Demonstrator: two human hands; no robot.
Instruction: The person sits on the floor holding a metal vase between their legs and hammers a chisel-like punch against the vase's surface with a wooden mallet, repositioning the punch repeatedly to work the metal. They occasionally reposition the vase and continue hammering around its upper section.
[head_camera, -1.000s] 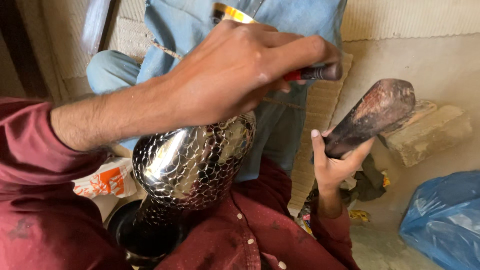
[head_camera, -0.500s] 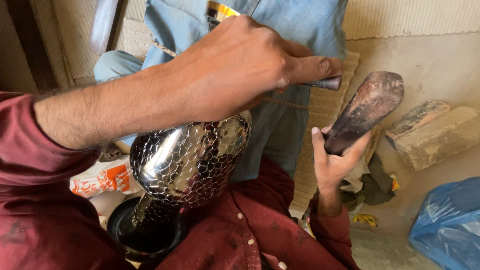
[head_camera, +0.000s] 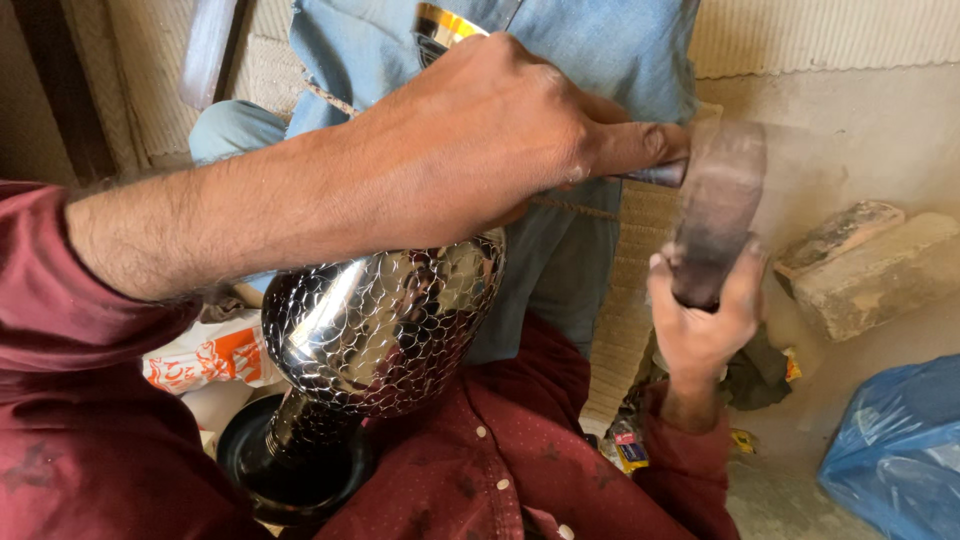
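Observation:
A shiny metal vase (head_camera: 385, 325) with a hammered scale pattern lies tilted across my lap, its dark round foot (head_camera: 290, 470) at the lower left. My left hand (head_camera: 490, 135) reaches over the vase and is closed around a thin dark metal punch (head_camera: 660, 172), whose end sticks out to the right past my fingers. My right hand (head_camera: 700, 320) grips the handle of a dark wooden mallet (head_camera: 715, 200). The mallet is blurred with motion and its head is right beside the punch's end. The punch's working tip is hidden behind my left hand.
Another person in blue denim clothes (head_camera: 560, 50) sits close behind the vase. Two bricks (head_camera: 860, 260) lie at the right by the wall, and a blue plastic bag (head_camera: 900, 450) fills the lower right corner. A white and orange bag (head_camera: 200, 355) lies at my left. A woven mat (head_camera: 625, 310) covers the floor.
The mallet has swung from leaning out to the right to nearly upright, coming in against the punch's end. My left hand and the vase have barely moved.

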